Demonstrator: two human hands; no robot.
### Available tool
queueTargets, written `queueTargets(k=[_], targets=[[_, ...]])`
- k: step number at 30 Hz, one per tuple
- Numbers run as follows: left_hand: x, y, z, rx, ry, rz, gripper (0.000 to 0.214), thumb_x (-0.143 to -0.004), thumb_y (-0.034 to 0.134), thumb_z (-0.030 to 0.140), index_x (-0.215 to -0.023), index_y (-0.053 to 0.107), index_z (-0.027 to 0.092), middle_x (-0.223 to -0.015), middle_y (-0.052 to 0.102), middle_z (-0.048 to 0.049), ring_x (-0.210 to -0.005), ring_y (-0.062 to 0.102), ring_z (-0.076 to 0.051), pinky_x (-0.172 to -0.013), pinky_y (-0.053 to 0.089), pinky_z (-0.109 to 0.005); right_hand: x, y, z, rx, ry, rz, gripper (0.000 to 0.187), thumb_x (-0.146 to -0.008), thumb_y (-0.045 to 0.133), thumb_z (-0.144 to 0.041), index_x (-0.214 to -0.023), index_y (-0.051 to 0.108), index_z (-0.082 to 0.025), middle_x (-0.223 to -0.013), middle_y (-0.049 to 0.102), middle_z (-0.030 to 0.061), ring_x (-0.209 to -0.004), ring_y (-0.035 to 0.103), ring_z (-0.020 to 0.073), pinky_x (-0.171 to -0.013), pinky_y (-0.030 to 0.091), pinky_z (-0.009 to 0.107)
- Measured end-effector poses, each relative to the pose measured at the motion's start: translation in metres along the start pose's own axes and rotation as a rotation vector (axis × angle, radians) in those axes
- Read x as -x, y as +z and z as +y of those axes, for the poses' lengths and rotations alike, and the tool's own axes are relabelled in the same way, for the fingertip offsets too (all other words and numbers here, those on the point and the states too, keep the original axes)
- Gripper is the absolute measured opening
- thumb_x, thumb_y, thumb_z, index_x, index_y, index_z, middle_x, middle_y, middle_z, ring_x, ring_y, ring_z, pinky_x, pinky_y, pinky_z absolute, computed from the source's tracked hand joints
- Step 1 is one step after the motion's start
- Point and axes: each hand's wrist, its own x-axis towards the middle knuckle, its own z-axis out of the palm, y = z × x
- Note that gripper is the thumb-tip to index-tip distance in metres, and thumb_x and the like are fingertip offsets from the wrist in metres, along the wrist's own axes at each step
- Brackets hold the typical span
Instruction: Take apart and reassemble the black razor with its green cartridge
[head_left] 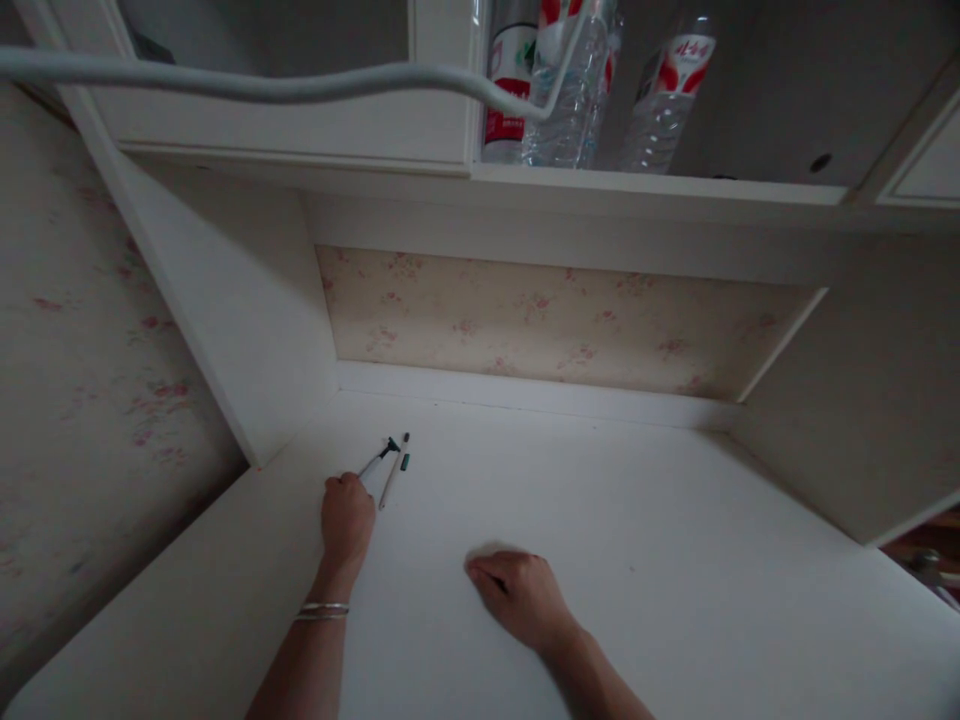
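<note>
My left hand (pixel 348 518) is closed around the near end of a thin silver tool with a black head (pixel 378 456), perhaps a drawing compass; its kind is too small to make out surely. The tool lies slanted, its head pointing away from me. Just right of it, a pencil (pixel 394 472) with a dark far end rests on the white desk (pixel 585 500). Beside the pencil is a small dark green piece (pixel 405 462). My right hand (pixel 521 592) rests on the desk nearer to me, fingers curled in a loose fist, with nothing showing in it.
Above the desk hangs a white cabinet (pixel 300 130) with several plastic bottles (pixel 562 90) on its open shelf. A pale bent tube (pixel 300 82) crosses the top of the view. White side panels (pixel 225 290) bound the desk left and right.
</note>
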Motion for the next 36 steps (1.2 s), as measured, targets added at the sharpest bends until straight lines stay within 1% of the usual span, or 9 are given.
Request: queueTargets(k=[6,8,10,15,18,22,25,30,36], targets=[[-0.004,-0.009,0.005,0.123,-0.041,0.084,0.029,-0.087,0.036,0.012,-0.105,0.058,0.008,-0.099,0.058,-0.016,-0.086,0.06,-0.022,-0.074,0.046,-0.029,0.0,0.004,0.002,0.012,0.002,0.026,0.037,-0.097,0.038,-0.029,-0.071,0.063,-0.023,-0.067,0.063,-0.0028,-0.063,0.059,0.0123,-0.06,0.036,0.021],[-0.003,-0.012,0.013,0.268,-0.02,0.125,0.031,-0.09,0.033,0.018,-0.108,0.057,0.011,-0.104,0.057,-0.0148,-0.09,0.059,-0.022,-0.077,0.046,-0.03,0.0,0.005,0.003,-0.031,0.016,0.036,0.038,-0.097,0.037,-0.029,-0.07,0.062,-0.022,-0.066,0.062,-0.0027,-0.062,0.058,0.0121,-0.06,0.036,0.021],[0.002,-0.014,0.024,0.505,0.031,0.094,0.032,-0.09,0.032,0.023,-0.105,0.059,0.012,-0.102,0.059,-0.013,-0.094,0.058,-0.022,-0.079,0.046,-0.031,0.0,0.004,0.003,-0.103,0.032,0.049,0.039,-0.097,0.037,-0.031,-0.07,0.063,-0.022,-0.066,0.062,-0.0024,-0.062,0.058,0.0123,-0.06,0.037,0.02],[0.028,-0.015,0.059,1.132,0.021,-0.326,0.04,-0.088,0.04,0.043,-0.105,0.059,0.012,-0.066,0.056,-0.0012,-0.063,0.054,-0.016,-0.06,0.043,-0.027,-0.005,0.003,0.009,-0.385,0.151,0.146,0.041,-0.096,0.037,-0.04,-0.079,0.069,-0.021,-0.07,0.065,0.0007,-0.064,0.057,0.0157,-0.06,0.041,0.023],[0.045,-0.018,0.075,1.423,0.019,-0.497,0.039,-0.083,0.05,0.048,-0.096,0.061,0.013,-0.063,0.052,0.0019,-0.06,0.049,-0.012,-0.059,0.039,-0.023,-0.007,0.005,0.016,-0.651,0.304,0.243,0.041,-0.093,0.043,-0.048,-0.091,0.072,-0.018,-0.071,0.063,0.0028,-0.065,0.055,0.0174,-0.058,0.041,0.024],[0.062,-0.028,0.089,1.668,-0.031,-0.771,0.036,-0.08,0.059,0.046,-0.094,0.061,0.013,-0.068,0.05,0.0016,-0.061,0.046,-0.009,-0.059,0.037,-0.022,-0.008,0.008,0.023,-1.064,0.441,0.268,0.046,-0.088,0.049,-0.054,-0.106,0.068,-0.017,-0.063,0.054,0.0006,-0.055,0.047,0.0141,-0.047,0.035,0.022],[0.071,-0.035,0.096,1.752,-0.059,-0.896,0.034,-0.078,0.063,0.045,-0.09,0.062,0.014,-0.074,0.052,-0.0003,-0.064,0.047,-0.009,-0.061,0.038,-0.022,-0.009,0.006,0.024,-1.247,0.439,0.317,0.046,-0.086,0.053,-0.055,-0.111,0.067,-0.018,-0.079,0.056,0.0047,-0.066,0.05,0.0159,-0.05,0.039,0.022],[0.085,-0.036,0.105,1.726,0.004,-1.04,0.036,-0.076,0.065,0.047,-0.086,0.063,0.013,-0.079,0.054,-0.0029,-0.064,0.044,-0.009,-0.061,0.036,-0.024,-0.009,0.001,0.018,-1.366,0.334,0.33,0.044,-0.087,0.053,-0.052,-0.117,0.063,-0.021,-0.105,0.058,0.0098,-0.09,0.053,0.0225,-0.07,0.046,0.031],[0.095,-0.028,0.111,1.641,0.127,-1.118,0.036,-0.079,0.061,0.046,-0.084,0.063,0.01,-0.068,0.05,0.0,-0.06,0.042,-0.01,-0.057,0.033,-0.024,-0.01,-0.001,0.009,-1.528,0.313,0.316,0.045,-0.088,0.054,-0.052,-0.111,0.063,-0.015,-0.086,0.064,0.0091,-0.066,0.058,0.0195,-0.067,0.047,0.036]])
